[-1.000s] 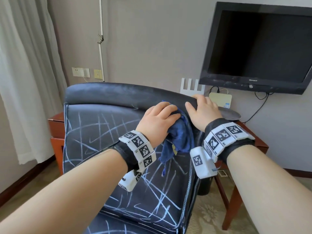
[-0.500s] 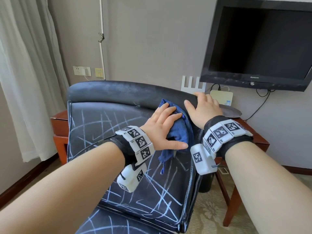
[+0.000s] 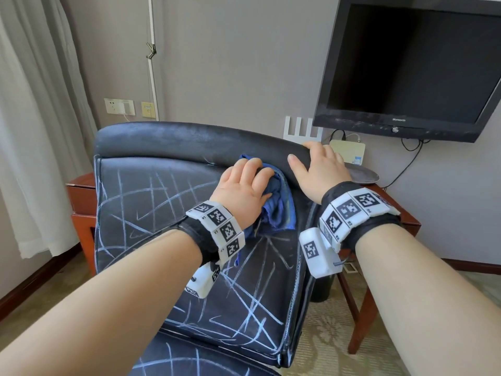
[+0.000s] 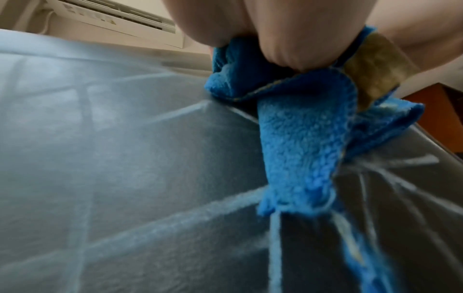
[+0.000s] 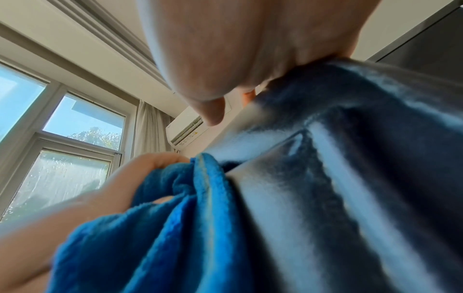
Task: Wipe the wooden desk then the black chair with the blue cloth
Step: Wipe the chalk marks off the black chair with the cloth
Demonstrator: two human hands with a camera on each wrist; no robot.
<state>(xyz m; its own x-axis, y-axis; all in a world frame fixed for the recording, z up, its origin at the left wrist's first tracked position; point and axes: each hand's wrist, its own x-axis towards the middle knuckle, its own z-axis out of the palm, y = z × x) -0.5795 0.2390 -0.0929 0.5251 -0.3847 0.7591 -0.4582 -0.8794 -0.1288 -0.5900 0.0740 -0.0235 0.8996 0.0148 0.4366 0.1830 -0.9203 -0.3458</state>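
Note:
The black chair [image 3: 162, 213], its backrest marked with pale chalk-like lines, faces me. My left hand [image 3: 244, 185] holds the bunched blue cloth [image 3: 279, 210] against the upper right of the backrest, just below the top rail [image 3: 189, 139]. In the left wrist view the blue cloth [image 4: 300, 148] hangs from under the palm onto the chair [image 4: 100, 158]. My right hand [image 3: 317, 169] grips the rail's right end, fingers over the top and thumb in front. The right wrist view shows the cloth [image 5: 162, 228] beside the chair [image 5: 350, 178]. The wooden desk [image 3: 406, 221] stands behind.
A black TV [image 3: 406, 63] hangs on the wall at right. Below it a white box [image 3: 349, 153] and a dark plate [image 3: 363, 175] sit on the desk. A curtain [image 3: 32, 131] hangs at left. A dark bin [image 3: 322, 291] stands under the desk on the carpet.
My left hand has slid the cloth a little up and left, closer to the top rail, with its fingers more bunched over it. The right hand stays on the rail.

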